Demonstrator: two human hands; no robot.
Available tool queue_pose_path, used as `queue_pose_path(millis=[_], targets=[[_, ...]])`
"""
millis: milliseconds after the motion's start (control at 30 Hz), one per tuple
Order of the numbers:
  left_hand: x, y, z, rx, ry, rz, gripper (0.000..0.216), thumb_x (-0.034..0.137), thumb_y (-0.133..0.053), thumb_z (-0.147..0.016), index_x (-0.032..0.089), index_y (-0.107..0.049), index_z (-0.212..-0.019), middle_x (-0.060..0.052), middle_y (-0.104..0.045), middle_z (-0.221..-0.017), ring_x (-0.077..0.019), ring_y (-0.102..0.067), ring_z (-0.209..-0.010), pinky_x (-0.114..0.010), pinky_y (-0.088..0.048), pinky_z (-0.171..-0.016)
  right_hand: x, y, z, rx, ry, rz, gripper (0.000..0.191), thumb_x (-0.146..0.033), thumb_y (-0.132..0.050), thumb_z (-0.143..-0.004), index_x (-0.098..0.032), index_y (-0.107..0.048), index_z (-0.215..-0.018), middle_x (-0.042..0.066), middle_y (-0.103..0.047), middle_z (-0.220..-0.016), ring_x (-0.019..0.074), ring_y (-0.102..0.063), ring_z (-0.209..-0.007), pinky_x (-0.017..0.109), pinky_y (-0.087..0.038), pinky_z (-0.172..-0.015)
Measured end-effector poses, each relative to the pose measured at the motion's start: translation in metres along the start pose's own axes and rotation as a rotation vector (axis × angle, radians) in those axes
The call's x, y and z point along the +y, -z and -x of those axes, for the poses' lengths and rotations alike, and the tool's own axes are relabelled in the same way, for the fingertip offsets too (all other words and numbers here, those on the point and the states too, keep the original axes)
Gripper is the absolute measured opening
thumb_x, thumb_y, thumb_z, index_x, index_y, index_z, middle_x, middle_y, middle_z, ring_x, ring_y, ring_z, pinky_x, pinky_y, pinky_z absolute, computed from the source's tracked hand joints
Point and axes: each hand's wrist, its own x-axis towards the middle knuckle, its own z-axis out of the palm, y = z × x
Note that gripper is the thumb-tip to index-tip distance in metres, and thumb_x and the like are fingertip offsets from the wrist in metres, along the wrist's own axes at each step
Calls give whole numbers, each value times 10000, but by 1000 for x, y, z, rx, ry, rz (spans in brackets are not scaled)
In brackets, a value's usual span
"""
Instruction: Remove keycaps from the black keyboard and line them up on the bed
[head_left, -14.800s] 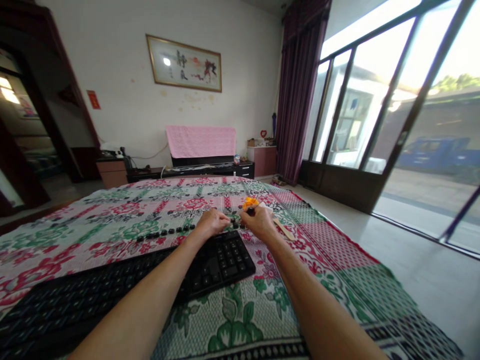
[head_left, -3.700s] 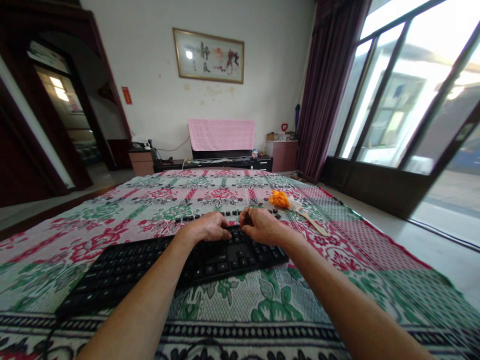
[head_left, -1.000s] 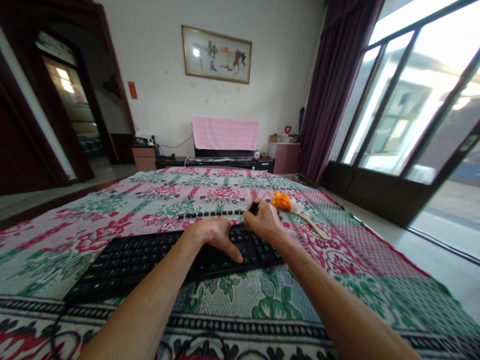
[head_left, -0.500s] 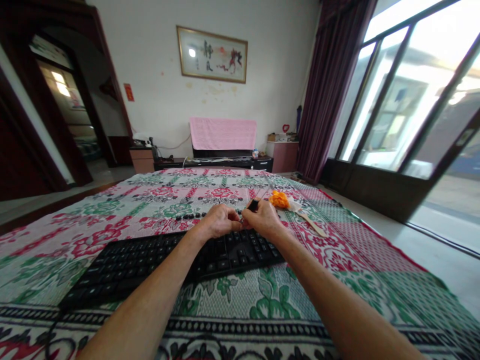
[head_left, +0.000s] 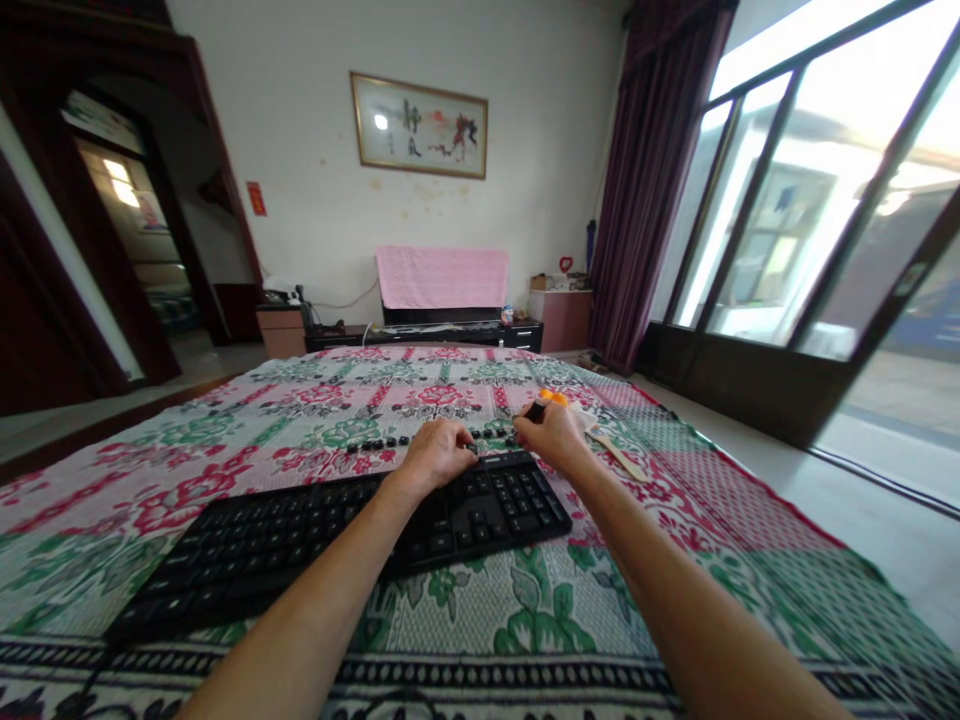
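Note:
A black keyboard (head_left: pixel 300 530) lies at a slant on the patterned cloth, partly covered by my left forearm. My left hand (head_left: pixel 439 455) is over its far edge, thumb and fingers pinched together; what is between them is too small to make out. Further right, beyond the keyboard's far right corner, my right hand (head_left: pixel 553 435) grips a small black object (head_left: pixel 535 411), most of it hidden by the fingers. A row of small black keycaps (head_left: pixel 390 442) runs along the cloth behind the keyboard and passes behind my left hand.
Beyond my right hand sits something bright orange (head_left: pixel 555 397), partly covered. A pale wooden stick-like handle (head_left: pixel 621 458) lies to its right. The patterned cloth (head_left: pixel 465 620) spreads under everything. Against the far wall stands a low black cabinet (head_left: pixel 521 335) with a pink cloth (head_left: pixel 442 278) above it.
My hands, close together before, are now apart: the right has moved right with the black object, while the left stays near the keyboard's far edge. The view has tilted up slightly.

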Motion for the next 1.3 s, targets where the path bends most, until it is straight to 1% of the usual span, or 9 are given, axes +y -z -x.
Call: queue_pose_path(millis=[100, 200, 400, 633, 767, 900, 1100, 1167, 1300], targets=[[9, -9, -15, -42, 43, -2, 227, 309, -609, -614, 226, -686, -810, -8, -684, -796, -168, -608, -787, -237, -440, -684, -1, 1, 0, 61, -26, 31, 153, -212, -517, -626, -138, -635, -690, 24, -627, -611, 129, -563, -587, 200, -387, -531], [15, -18, -32, -60, 118, 25, 273, 312, -639, -590, 247, -681, -851, 6, -689, -846, -159, -610, -813, -220, -443, -694, -2, 4, 1, 104, -68, 19, 171, -206, -525, -612, -145, -652, -708, 25, -636, -642, 135, -568, -611, 203, -399, -555], [14, -36, -52, -102, 198, -3, 277, 368, -679, -533, 275, -692, -793, 30, -696, -779, -152, -619, -740, -210, -446, -618, -2, 13, -1, 95, -82, -27, 194, -198, -522, -622, -152, -666, -743, 27, -650, -676, 142, -583, -657, 196, -408, -583], [15, -47, -56, -127, 194, -54, 281, 433, -662, -535, 279, -697, -768, 21, -701, -798, -154, -613, -763, -208, -423, -620, 0, 12, -4, 154, -56, -2, 172, -199, -518, -644, -159, -656, -738, 31, -652, -667, 143, -589, -651, 192, -399, -568], [16, -47, -56, -144, 174, -65, 310, 495, -644, -542, 292, -697, -770, 25, -703, -824, -158, -610, -802, -204, -415, -643, 0, 11, -3, 134, -17, -26, 161, -198, -515, -644, -160, -643, -735, 23, -646, -663, 136, -583, -630, 192, -395, -553], [14, -46, -56, -167, 132, -58, 301, 506, -630, -555, 293, -701, -756, 22, -704, -840, -167, -608, -835, -202, -414, -668, 0, 11, -2, 124, -19, -35, 155, -198, -518, -635, -161, -637, -726, 20, -645, -664, 133, -582, -631, 192, -396, -562], [7, -50, -58, -150, 135, -43, 426, 515, -614, -564, 272, -688, -905, -9, -692, -921, -185, -599, -881, -217, -421, -708, 1, 7, -4, 173, 0, -28, 151, -196, -503, -621, -170, -630, -699, 13, -632, -627, 145, -580, -620, 212, -398, -571], [5, -52, -58, -139, 128, -35, 403, 486, -610, -573, 280, -685, -912, 9, -697, -882, -172, -602, -850, -209, -417, -697, 1, 7, -4, 159, -7, -44, 154, -195, -507, -614, -173, -629, -705, 13, -635, -639, 146, -582, -627, 213, -400, -575], [4, -54, -59, -129, 109, -31, 292, 416, -534, -640, 269, -703, -828, 32, -686, -723, -148, -604, -725, -201, -405, -629, 0, 8, -3, 139, -10, -47, 154, -193, -510, -613, -170, -626, -712, 16, -635, -643, 142, -580, -624, 212, -400, -578]])
